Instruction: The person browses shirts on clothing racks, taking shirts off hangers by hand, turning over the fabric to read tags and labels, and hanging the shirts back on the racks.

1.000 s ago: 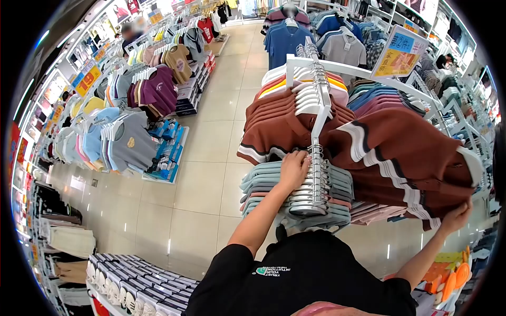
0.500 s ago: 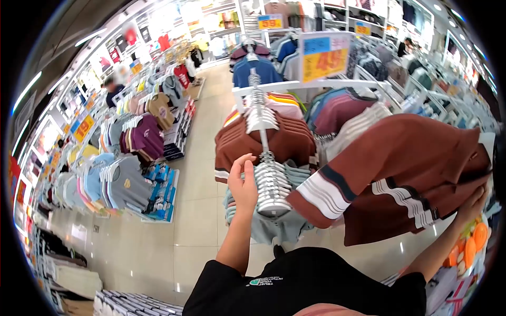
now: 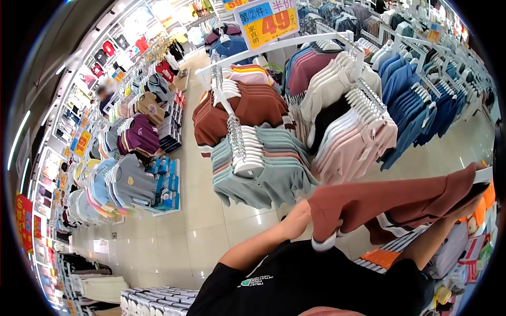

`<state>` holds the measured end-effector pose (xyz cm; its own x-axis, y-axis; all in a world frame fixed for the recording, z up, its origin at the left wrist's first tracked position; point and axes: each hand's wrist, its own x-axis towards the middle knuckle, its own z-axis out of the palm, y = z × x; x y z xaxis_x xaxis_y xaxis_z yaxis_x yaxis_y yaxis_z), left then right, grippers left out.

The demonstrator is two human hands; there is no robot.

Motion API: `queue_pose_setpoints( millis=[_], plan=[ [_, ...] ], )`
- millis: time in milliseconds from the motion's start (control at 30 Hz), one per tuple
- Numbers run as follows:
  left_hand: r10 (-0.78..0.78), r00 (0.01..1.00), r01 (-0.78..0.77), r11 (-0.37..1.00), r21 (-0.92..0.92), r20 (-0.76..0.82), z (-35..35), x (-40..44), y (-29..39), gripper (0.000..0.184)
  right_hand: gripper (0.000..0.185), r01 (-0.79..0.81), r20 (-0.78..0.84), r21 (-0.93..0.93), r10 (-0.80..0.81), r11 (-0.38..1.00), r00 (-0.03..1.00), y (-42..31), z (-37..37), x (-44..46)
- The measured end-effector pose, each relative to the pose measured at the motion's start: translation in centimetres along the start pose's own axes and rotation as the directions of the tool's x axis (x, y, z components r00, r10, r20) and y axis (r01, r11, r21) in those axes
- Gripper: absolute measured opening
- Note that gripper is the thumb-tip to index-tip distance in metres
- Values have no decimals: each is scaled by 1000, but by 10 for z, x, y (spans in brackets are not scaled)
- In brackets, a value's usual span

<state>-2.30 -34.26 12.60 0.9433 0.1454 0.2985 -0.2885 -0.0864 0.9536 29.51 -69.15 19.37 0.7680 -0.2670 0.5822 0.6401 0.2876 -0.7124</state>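
Observation:
A brown shirt (image 3: 390, 200) with white and dark stripes is stretched sideways in front of my body, to the right of the clothes rack. My left hand (image 3: 296, 220) is closed at its left end, near the white-banded sleeve, its fingers partly covered by the cloth. Under the collar end, my right hand (image 3: 466, 206) grips the shirt, with most fingers hidden. Beyond my left hand, grey-green shirts (image 3: 263, 176) hang on white hangers, with brown striped shirts (image 3: 242, 108) behind them on the same rail.
A white rack (image 3: 274, 47) carries a yellow-and-blue price sign (image 3: 269, 22). Pink shirts (image 3: 358, 142) and blue shirts (image 3: 406, 116) hang to the right. Across the tiled aisle (image 3: 203, 210) stand more racks with grey T-shirts (image 3: 132, 179). Stacked boxes (image 3: 153, 303) lie at the lower left.
My left hand has left the hanger rail and come down right to the brown shirt. The shirt is lower and turned more level, still in my right hand. The view has shifted right.

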Motion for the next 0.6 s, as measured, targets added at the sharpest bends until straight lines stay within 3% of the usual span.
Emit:
queue_pose_setpoints(
  millis=[33, 67, 133, 200, 300, 333, 367, 433, 467, 500, 567, 600],
  plan=[
    [-74, 997, 75, 995, -61, 9, 8, -7, 8, 37, 52, 44, -5, -65, -45, 997, 999, -3, -1, -4],
    [-89, 996, 89, 993, -73, 7, 13, -13, 14, 37, 53, 185, 104, -236, -164, 954, 981, -10, -2, -6],
    [-187, 975, 213, 939, -271, 116, 17, -23, 21, 31, 53, 243, 161, -246, -208, 938, 965, -13, -24, -2],
    [-200, 970, 229, 945, -233, 139, 8, -41, 12, 30, 54, 315, 210, -242, -268, 918, 940, -22, -32, -5],
    [-274, 947, 307, 928, -213, 171, -22, -74, 17, 29, 55, 9, -48, -39, -11, 999, 999, -55, -18, -29],
    [-289, 952, 305, 923, -234, 104, -33, -85, 20, 29, 55, -273, -310, -222, 198, 936, 930, -96, 58, -54],
    [-306, 952, 303, 918, -257, 29, -44, -98, 22, 29, 55, -262, -302, -232, 187, 937, 935, -96, 60, -57],
    [-121, 990, 103, 973, -204, -78, -76, -122, 13, 33, 50, -211, -222, -313, 145, 926, 964, -70, 56, -68],
    [-90, 982, 39, 955, -295, -164, -86, -132, 14, 36, 46, 52, 33, -328, -44, 943, 998, -40, 37, -68],
    [-76, 966, -25, 924, -382, -248, -94, -141, 16, 39, 42, 305, 285, -284, -224, 909, 932, -17, 17, -72],
    [-53, 914, -151, 875, -459, -402, -110, -161, 19, 46, 38, 358, 379, -476, -180, 803, 908, -13, 48, -103],
    [-88, 932, -179, 734, -655, -353, -127, -184, 4, 44, 37, 407, 402, -518, -206, 752, 892, -8, 70, -123]
  ],
)
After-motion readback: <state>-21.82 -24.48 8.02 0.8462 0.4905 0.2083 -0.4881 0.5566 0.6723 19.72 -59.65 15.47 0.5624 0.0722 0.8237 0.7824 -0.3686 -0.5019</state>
